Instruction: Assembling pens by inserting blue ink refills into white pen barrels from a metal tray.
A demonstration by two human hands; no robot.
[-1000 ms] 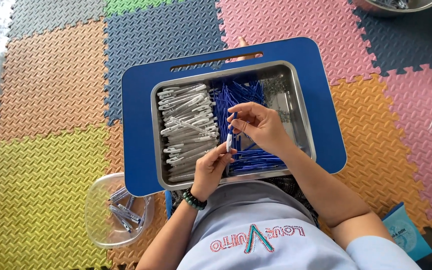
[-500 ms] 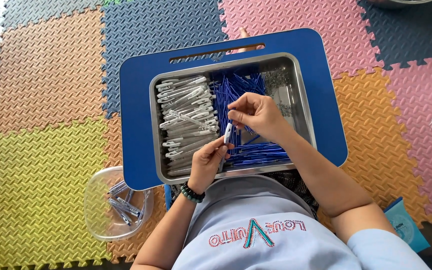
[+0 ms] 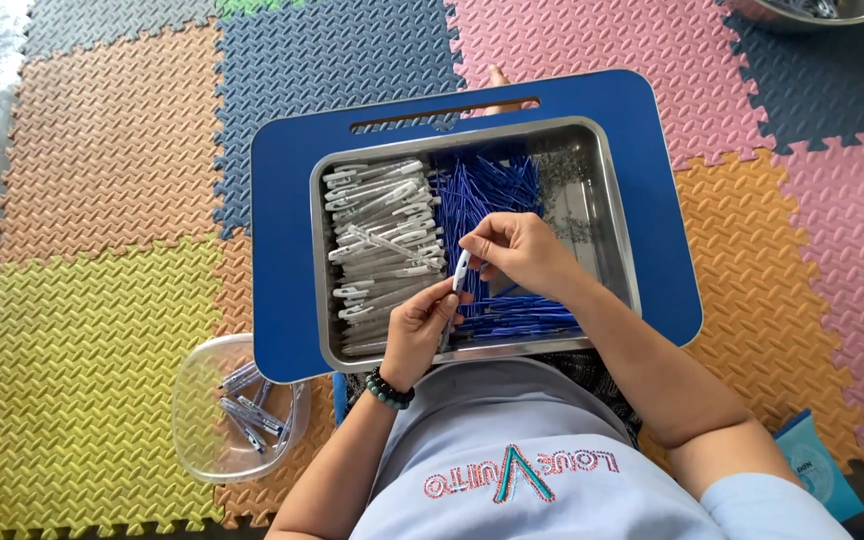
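Head view, looking straight down. Person seated on coloured foam floor mats (image 3: 102, 200), a blue lap tray (image 3: 282, 250) across the knees, a steel pan (image 3: 617, 250) sitting on it.

Pan contents: white pen barrels (image 3: 382, 230) stacked along the left side, blue refills (image 3: 492, 190) heaped in the middle, a small scatter of tiny metal parts, too small to identify, toward the far right corner.

Left hand (image 3: 420, 330) over the pan's near edge, fingers closed around the lower end of a white pen barrel (image 3: 461, 270); beaded wristband (image 3: 389, 390) on that wrist. Barrel stands tilted, rising from the left hand to the right hand.

Right hand (image 3: 517, 250) just above and right of it, fingertips pinched together at the barrel's upper end; whether a refill is between them cannot be made out.

Clear plastic bowl (image 3: 197, 410) on the mat at lower left, beside the tray, with a few finished pens (image 3: 247, 410) in it.
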